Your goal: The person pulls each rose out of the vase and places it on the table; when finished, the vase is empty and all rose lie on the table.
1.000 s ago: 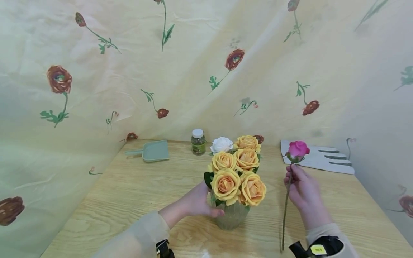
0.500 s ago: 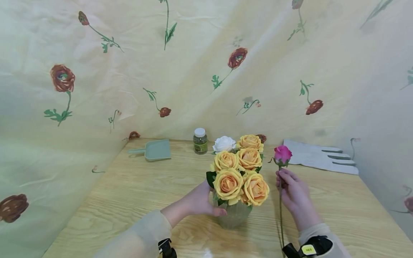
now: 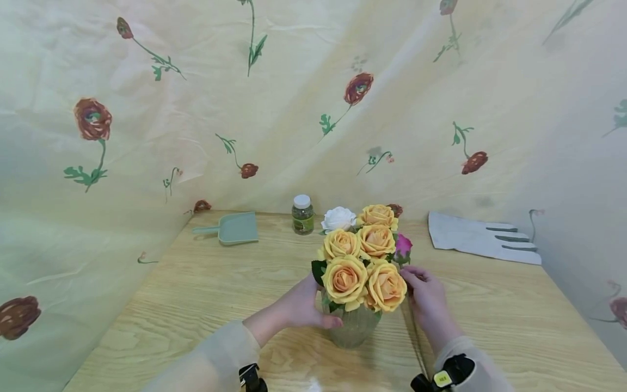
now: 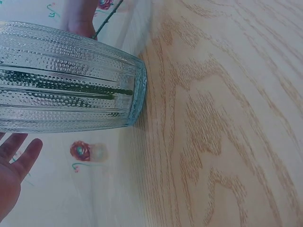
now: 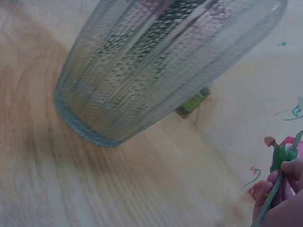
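Evidently, the pale-green dustpan (image 3: 238, 228) lies well beyond the left hand (image 3: 303, 310), perhaps parked aside to keep the middle free. That hand cups the glass vase (image 3: 355, 329), spread about its width with the thumb across the front, likely steadying it. The lidded jar (image 3: 302, 220) stands behind this grip. Above it, yellow roses (image 3: 345, 280) and a white rose (image 3: 339, 219) crowd the mouth. Just right of the vase, the right hand (image 3: 426, 296) pinches the pink rose (image 3: 403, 246), fingers closed on the stem just under the bloom, probably for control; the stem hangs outside the glass. The pale glove (image 3: 482, 238) lies behind and right of that pinch. Toward the table's (image 3: 534, 326) right edge there seems room to swing the stem; the crowded blooms look tighter.
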Available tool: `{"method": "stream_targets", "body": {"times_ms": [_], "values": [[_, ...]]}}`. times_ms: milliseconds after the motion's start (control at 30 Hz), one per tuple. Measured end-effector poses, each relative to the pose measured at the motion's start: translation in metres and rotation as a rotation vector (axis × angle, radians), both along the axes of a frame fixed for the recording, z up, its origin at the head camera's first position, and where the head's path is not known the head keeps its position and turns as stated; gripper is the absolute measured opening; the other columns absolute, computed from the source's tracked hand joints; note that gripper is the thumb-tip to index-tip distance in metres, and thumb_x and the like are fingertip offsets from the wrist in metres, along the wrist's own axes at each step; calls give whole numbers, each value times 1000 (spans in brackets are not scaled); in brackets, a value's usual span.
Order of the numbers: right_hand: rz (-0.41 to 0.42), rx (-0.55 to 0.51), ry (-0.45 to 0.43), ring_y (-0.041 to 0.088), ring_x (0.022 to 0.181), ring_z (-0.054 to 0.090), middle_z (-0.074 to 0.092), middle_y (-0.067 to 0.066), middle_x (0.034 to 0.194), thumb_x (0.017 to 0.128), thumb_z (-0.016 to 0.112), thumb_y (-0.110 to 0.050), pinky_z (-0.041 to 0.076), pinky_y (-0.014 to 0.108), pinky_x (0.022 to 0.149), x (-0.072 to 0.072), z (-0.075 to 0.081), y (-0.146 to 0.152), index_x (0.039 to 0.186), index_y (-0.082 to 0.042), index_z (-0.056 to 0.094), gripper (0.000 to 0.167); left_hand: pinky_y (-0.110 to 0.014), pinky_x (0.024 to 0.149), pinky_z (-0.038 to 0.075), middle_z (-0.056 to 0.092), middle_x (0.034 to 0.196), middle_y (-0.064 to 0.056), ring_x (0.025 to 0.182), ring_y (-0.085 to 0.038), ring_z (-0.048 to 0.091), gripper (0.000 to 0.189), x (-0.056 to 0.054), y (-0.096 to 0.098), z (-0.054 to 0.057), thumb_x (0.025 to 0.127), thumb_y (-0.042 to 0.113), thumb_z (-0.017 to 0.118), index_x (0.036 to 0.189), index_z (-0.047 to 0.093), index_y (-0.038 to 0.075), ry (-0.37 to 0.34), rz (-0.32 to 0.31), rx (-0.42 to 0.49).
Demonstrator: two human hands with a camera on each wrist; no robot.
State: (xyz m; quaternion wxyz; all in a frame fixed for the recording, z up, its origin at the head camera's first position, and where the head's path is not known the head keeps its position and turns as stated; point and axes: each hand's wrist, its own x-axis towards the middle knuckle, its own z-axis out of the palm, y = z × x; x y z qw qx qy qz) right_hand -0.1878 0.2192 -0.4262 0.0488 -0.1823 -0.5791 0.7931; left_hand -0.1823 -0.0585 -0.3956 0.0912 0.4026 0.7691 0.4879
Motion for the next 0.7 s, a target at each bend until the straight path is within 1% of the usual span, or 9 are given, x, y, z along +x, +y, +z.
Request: {"method": "stream_targets", "body": {"times_ms": [100,233,300,400,500,567,633,700], "values": [[-4,85,14,4,74,55,55,-6,87,94,53,-8,49,18,66,-1,-8,-5,103,-8,54,8,-32,99,39,30,146,9,127,-10,38,102,0,0,-1,73,26,77,148,9,33,-3,-6,6],[-3,146,18,6,77,56,55,-4,88,95,49,-6,51,20,68,-2,-15,-11,104,-6,53,10,-30,97,40,30,145,10,126,-9,38,101,0,0,0,73,27,77,147,9,35,-11,2,-3],[14,198,8,6,79,55,53,-1,93,94,49,-5,51,21,68,-1,-17,-12,110,-2,52,16,-30,96,41,30,146,10,127,-9,37,101,0,0,2,74,27,77,147,8,35,-9,2,-4],[40,293,-6,8,83,53,51,9,104,95,50,-5,50,21,67,-1,-20,-13,121,4,47,28,-30,96,41,30,146,10,127,-8,37,100,1,0,3,74,30,77,147,9,35,-9,2,-1],[54,382,-3,9,84,52,52,12,106,95,50,-7,49,21,65,-2,-24,-13,122,7,49,30,-30,97,40,31,145,9,126,-9,38,99,1,0,2,73,32,77,147,10,34,-8,0,3],[66,439,-2,15,91,52,53,16,110,97,47,-8,48,19,66,-2,-27,-13,121,7,51,29,-30,97,40,31,145,9,126,-9,38,100,1,0,2,73,32,77,147,10,34,-9,5,0],[79,488,1,21,100,50,54,20,113,98,44,-8,46,17,69,-2,-30,-13,122,9,51,30,-29,96,41,32,145,9,125,-9,39,100,1,0,1,73,30,77,147,11,33,-15,14,-7],[99,548,-7,27,110,45,49,25,124,99,41,-9,43,17,76,-3,-32,-13,127,9,49,33,-29,95,41,32,144,9,124,-8,40,101,1,0,1,72,29,78,147,11,33,-20,26,-16]]}}
